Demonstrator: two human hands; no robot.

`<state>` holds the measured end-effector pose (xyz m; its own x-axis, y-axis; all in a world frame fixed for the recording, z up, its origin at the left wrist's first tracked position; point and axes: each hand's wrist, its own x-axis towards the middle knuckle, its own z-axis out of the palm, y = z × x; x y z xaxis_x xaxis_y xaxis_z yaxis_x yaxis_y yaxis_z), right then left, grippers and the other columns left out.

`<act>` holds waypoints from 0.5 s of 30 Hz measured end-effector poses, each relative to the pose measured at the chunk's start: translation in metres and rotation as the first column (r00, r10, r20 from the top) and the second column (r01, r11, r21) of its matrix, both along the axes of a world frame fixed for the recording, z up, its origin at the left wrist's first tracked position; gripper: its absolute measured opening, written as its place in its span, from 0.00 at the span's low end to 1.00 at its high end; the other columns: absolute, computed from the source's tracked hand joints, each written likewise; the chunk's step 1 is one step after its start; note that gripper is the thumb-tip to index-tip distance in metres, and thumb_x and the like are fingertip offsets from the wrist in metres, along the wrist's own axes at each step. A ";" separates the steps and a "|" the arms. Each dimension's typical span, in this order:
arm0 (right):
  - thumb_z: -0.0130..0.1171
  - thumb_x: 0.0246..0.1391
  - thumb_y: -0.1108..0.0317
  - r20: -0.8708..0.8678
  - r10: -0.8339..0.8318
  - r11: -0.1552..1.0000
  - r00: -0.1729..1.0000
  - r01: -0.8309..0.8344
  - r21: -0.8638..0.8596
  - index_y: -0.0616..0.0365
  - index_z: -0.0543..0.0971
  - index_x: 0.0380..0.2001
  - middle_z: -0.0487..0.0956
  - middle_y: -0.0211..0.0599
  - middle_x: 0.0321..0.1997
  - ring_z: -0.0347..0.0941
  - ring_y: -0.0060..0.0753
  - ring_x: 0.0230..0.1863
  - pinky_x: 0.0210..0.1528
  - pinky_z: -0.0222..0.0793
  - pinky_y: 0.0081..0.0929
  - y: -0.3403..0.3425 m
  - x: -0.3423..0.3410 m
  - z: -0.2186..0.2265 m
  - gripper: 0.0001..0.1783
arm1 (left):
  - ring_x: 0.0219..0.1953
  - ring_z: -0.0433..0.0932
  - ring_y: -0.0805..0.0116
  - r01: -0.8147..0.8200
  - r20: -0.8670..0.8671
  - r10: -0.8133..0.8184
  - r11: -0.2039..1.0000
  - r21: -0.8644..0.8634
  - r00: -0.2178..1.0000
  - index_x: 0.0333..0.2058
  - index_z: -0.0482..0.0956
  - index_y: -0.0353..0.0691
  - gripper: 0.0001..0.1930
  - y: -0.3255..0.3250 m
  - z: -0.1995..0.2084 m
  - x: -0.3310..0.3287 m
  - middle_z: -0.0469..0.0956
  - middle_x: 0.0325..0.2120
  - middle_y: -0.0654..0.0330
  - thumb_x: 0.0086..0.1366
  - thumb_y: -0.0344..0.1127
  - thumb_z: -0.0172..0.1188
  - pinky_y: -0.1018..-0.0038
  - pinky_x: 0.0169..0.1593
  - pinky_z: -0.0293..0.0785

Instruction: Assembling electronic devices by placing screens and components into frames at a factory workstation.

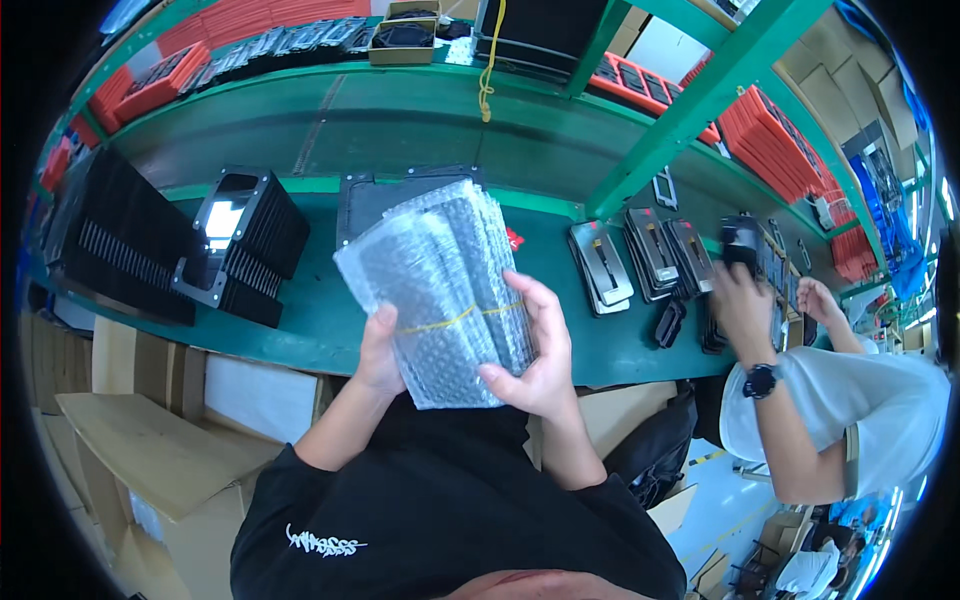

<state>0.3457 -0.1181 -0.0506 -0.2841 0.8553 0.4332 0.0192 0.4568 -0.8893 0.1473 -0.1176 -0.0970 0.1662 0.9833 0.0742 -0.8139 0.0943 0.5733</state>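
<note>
Between my two hands is a stack of clear bubble-wrap bags, bound round the middle by a thin yellow rubber band. My left hand grips the stack's left edge, thumb on top. On the other side my right hand is closed round the right edge, its thumb pressing the lower front. The stack is held tilted over the front of the green bench. Behind it lies a dark flat panel, partly covered by the bags. A small red item peeks out at the stack's right edge.
Black slotted racks stand at the left, one topped by a framed plate. Silver-faced flat parts lie in piles to the right. A co-worker's hand handles a dark part there. Cardboard boxes sit below left.
</note>
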 end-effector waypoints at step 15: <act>0.72 0.44 0.67 0.443 -0.140 0.908 0.886 -0.063 0.414 0.60 0.77 0.35 0.75 0.46 0.44 0.73 0.48 0.37 0.41 0.72 0.38 0.007 -0.085 0.025 0.17 | 0.57 0.79 0.54 -0.160 0.138 0.177 0.979 -0.129 0.974 0.65 0.66 0.38 0.37 -0.048 -0.018 -0.071 0.76 0.58 0.48 0.65 0.54 0.62 0.55 0.63 0.75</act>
